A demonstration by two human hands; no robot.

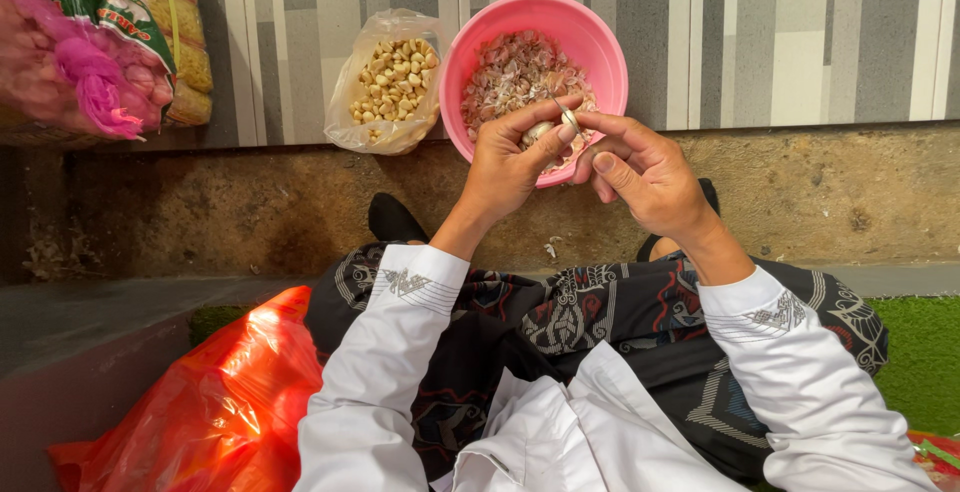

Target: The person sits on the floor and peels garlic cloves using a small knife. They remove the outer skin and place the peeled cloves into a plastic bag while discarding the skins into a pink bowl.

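Left hand (505,167) pinching pale garlic clove (537,133); right hand (640,172) gripping small metal blade (567,115), peeling over round pink plastic bowl (600,37); remaining skin probably needing careful stripping.

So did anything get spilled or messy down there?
A little. A few pale peel scraps lie on the ground below the pink bowl instead of inside it. The peeled cloves stay in their clear bag.

Left hand (505,167) pinches garlic clove (537,133); right hand (640,174) holds small knife (567,115) against it, above pink bowl (600,37) of skins. Clear bag of peeled cloves (392,82) just beside bowl.
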